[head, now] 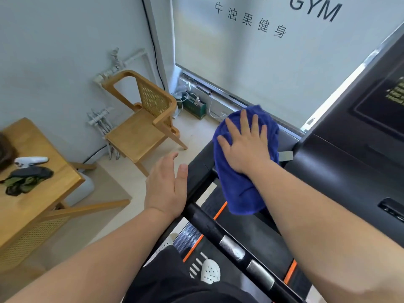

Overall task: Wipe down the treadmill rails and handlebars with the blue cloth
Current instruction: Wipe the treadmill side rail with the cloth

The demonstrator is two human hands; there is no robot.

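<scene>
The blue cloth (238,189) is draped over the left end of the treadmill's black handlebar, where it meets the console. My right hand (244,143) lies flat on top of the cloth with fingers spread, pressing it against the bar. My left hand (167,186) is open with straight fingers, its palm edge against the outer side of the left rail (196,182). A black crossbar (220,235) with silver sensor plates runs diagonally toward the lower right. The treadmill belt (247,235) with orange trim lies below it.
The dark console (354,154) fills the right side. A wooden chair (144,125) stands by the wall to the left. A wooden table (32,193) at far left holds a white controller and dark fabric. White shoes stand on the treadmill deck below.
</scene>
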